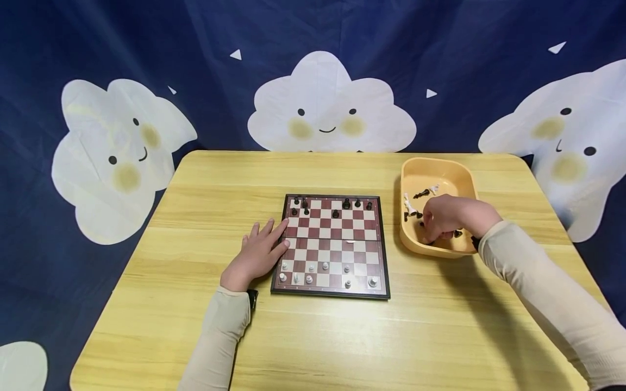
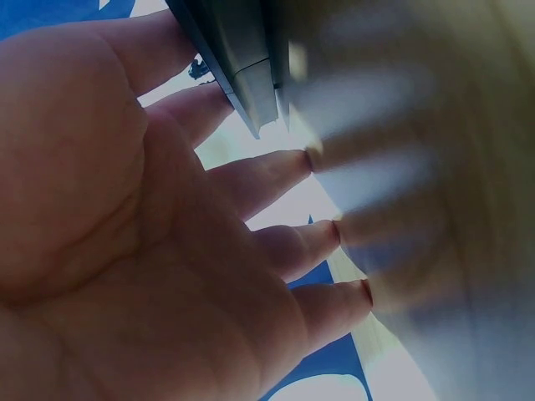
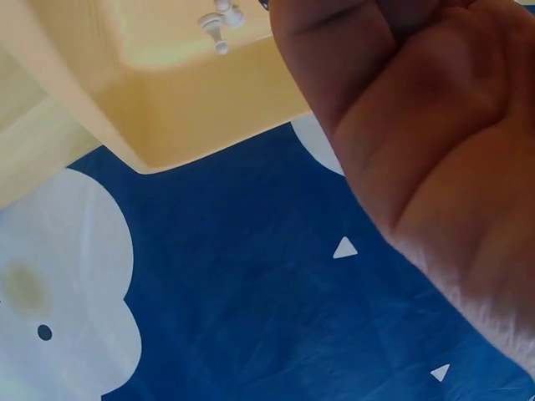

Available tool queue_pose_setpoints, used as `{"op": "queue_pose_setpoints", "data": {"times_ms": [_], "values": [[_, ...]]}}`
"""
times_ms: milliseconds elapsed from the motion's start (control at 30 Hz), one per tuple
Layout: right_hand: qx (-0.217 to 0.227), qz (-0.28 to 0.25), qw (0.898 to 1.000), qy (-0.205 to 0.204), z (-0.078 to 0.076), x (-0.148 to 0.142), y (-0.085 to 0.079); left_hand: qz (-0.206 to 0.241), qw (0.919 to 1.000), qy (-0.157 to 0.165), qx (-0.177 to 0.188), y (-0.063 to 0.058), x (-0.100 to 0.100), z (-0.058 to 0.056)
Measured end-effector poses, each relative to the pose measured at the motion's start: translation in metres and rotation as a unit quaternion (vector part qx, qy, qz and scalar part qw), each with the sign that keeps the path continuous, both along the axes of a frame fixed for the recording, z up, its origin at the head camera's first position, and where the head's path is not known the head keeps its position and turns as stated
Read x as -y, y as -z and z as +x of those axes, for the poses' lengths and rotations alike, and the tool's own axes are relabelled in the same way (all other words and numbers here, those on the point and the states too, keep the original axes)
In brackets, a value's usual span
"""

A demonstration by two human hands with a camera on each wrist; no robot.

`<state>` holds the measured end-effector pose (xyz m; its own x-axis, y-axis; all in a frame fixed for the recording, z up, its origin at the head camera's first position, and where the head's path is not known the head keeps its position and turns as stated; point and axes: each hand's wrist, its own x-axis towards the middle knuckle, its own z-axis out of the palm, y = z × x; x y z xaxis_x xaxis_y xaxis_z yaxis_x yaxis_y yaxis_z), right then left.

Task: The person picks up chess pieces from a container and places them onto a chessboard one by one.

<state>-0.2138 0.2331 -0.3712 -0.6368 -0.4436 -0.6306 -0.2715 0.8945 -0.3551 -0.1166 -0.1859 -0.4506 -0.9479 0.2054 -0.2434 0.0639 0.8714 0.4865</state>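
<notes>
A chessboard (image 1: 332, 247) with a dark frame lies on the table, black pieces along its far side and white pieces along its near side. My left hand (image 1: 258, 252) rests at the board's left edge with fingers spread. In the left wrist view, the thumb and a finger touch the board's side (image 2: 242, 63), while other fingertips (image 2: 288, 163) meet the tabletop. My right hand (image 1: 442, 217) reaches down into a yellow plastic bin (image 1: 462, 176), fingers bent downward among loose chess pieces. Its fingertips are hidden, so I cannot tell whether they pinch a piece.
Inside the bin, a black chess piece (image 1: 421, 194) and several white ones, such as a white piece (image 1: 409, 205), lie on their sides. The wooden table (image 1: 195, 217) runs back to a dark blue curtain (image 1: 215, 108) printed with smiling clouds.
</notes>
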Motion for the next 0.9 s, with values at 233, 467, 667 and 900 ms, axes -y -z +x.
{"op": "queue_pose_setpoints", "data": {"times_ms": [233,467,667,900], "values": [[0.004,0.004,1.000,-0.008,0.0041,0.0006,0.0027,0.002,1.0000,-0.001,0.000,0.0001,-0.0002,0.0000],[-0.001,-0.001,1.000,-0.020,0.0046,0.0022,0.0061,-0.002,1.0000,0.001,-0.004,-0.0004,-0.0003,0.0007],[-0.003,0.000,1.000,-0.018,0.0040,0.0013,0.0052,-0.003,1.0000,0.002,-0.005,0.0000,-0.0004,-0.0001],[-0.021,0.007,0.999,-0.034,0.0051,0.0022,0.0060,-0.002,1.0000,0.004,-0.003,-0.0017,-0.0008,0.0005]]}}
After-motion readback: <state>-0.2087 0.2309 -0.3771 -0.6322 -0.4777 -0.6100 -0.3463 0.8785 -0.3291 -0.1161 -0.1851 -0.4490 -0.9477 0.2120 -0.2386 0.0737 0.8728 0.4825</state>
